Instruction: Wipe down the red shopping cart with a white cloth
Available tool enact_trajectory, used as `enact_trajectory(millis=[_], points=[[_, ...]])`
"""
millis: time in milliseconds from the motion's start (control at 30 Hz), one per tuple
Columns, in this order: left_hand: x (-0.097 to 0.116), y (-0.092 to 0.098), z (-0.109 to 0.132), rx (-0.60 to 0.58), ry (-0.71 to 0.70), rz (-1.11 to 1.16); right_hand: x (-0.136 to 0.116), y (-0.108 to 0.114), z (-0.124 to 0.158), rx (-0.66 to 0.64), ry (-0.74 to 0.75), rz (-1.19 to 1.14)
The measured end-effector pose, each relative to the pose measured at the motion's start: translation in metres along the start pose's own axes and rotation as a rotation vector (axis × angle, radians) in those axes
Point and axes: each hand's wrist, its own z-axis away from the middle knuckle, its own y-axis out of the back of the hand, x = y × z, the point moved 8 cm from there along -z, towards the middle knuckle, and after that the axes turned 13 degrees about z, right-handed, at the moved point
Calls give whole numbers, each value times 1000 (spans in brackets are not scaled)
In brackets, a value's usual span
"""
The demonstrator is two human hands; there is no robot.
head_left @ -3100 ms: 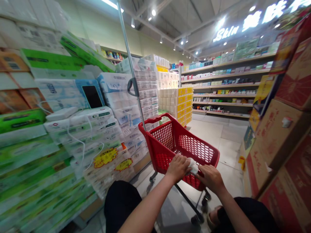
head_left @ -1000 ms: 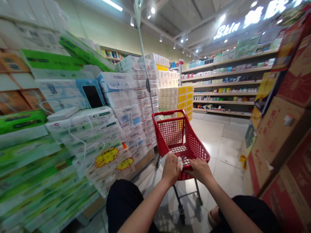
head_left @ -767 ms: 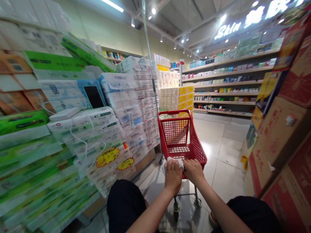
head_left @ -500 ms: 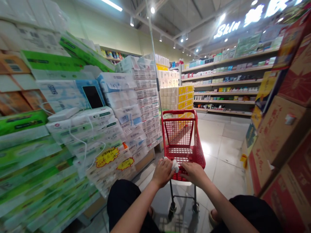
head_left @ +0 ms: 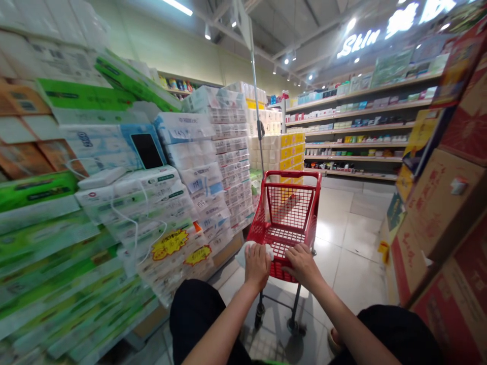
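Observation:
A small red shopping cart (head_left: 292,205) stands on the floor between my knees, its basket turned slightly. My left hand (head_left: 258,264) is closed over a white cloth or wipe (head_left: 241,255), pressed on the near rim of the basket. Part of the cloth sticks out to the left of my fingers. My right hand (head_left: 304,263) grips the same near rim a little to the right, fingers curled over it. A thin pole (head_left: 255,83) with a pale flag at its top rises at the cart's far left side.
Stacked tissue packs (head_left: 203,167) fill the left side, with a dark-screened phone (head_left: 146,151) and white cable on them. Cardboard boxes (head_left: 449,203) are piled on the right. Shelves of products (head_left: 353,121) line the back, beyond the tiled floor (head_left: 335,223).
The cart has turned, its near end swinging left and its far end right. The pole has shifted right. More of the cloth now shows left of my left hand.

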Motion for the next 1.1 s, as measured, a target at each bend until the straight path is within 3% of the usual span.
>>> enact_trajectory(millis=[133, 267, 367, 500, 600, 700, 800, 933, 1000, 1100], points=[[44, -18, 3, -23, -30, 21, 6, 2, 4, 51, -38, 9], [49, -27, 0, -152, -164, 49, 15, 8, 11, 62, -4, -16], [20, -19, -3, -290, -313, 70, 20, 13, 16, 38, 55, -33], [-40, 9, -10, -294, -324, 37, 28, 17, 20, 34, 74, -49], [-55, 13, -7, -319, -331, 48, 29, 15, 21, 35, 63, -65], [-42, 5, -2, -205, -217, 61, 26, 14, 21, 45, 38, -59], [-6, -11, 7, -78, -119, 69, 20, 13, 19, 47, 18, -50], [49, -37, 14, -115, -154, 114, 15, 13, 18, 65, -23, -50], [55, -39, 12, -141, -169, 107, 14, 14, 18, 71, -29, -48], [41, -32, 8, -282, -291, 105, 10, 13, 18, 56, 1, -48]])
